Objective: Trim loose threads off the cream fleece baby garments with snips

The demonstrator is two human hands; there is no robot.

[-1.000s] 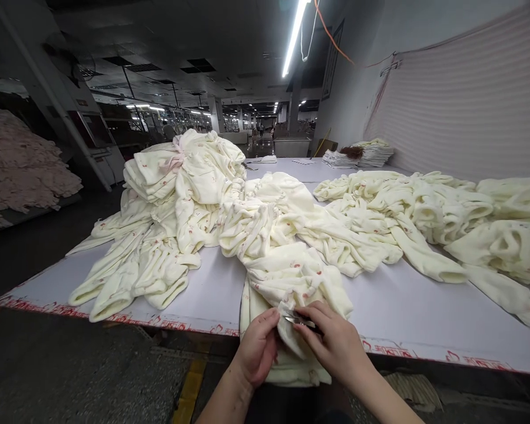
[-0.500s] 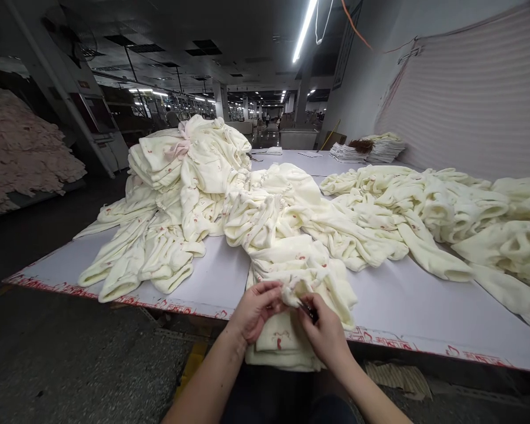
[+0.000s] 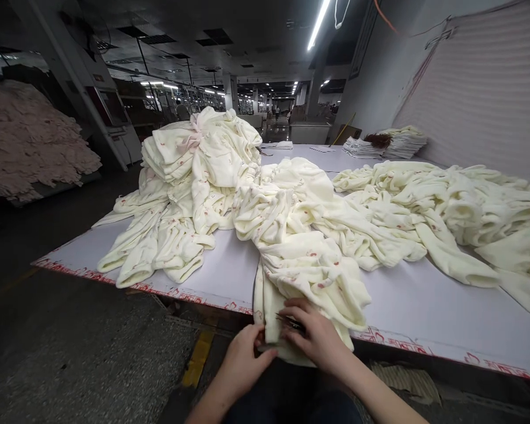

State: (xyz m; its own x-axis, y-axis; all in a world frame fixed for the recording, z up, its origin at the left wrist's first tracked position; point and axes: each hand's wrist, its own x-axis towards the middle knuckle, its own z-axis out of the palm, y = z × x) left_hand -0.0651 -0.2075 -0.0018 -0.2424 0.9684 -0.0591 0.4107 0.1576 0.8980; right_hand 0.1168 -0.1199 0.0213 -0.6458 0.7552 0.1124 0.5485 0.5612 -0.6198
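A cream fleece garment (image 3: pixel 311 265) with small red prints lies bunched on the table, its near end hanging over the front edge. My left hand (image 3: pixel 242 356) is at the lower left edge of that hanging cloth, fingers curled on the edge and thumb across its front. Over the cloth, my right hand (image 3: pixel 315 338) is closed around small dark thread snips (image 3: pixel 294 322), with the pointed tips facing left. The palm and fingers hide most of the snips.
The white table (image 3: pixel 229 265) has a red-marked front edge. A tall pile of cream garments (image 3: pixel 203 159) rises at the left, with more cream garments (image 3: pixel 433 200) spread to the right. Stacked cloth pieces (image 3: pixel 401 144) lie at the back. A pink fabric heap (image 3: pixel 30 135) stands far left.
Both hands have moved down from the bunched, pinched-up cloth to the garment's hanging end. The left hand has let go of the pinched bit and is now at the edge. The view has shifted slightly left.
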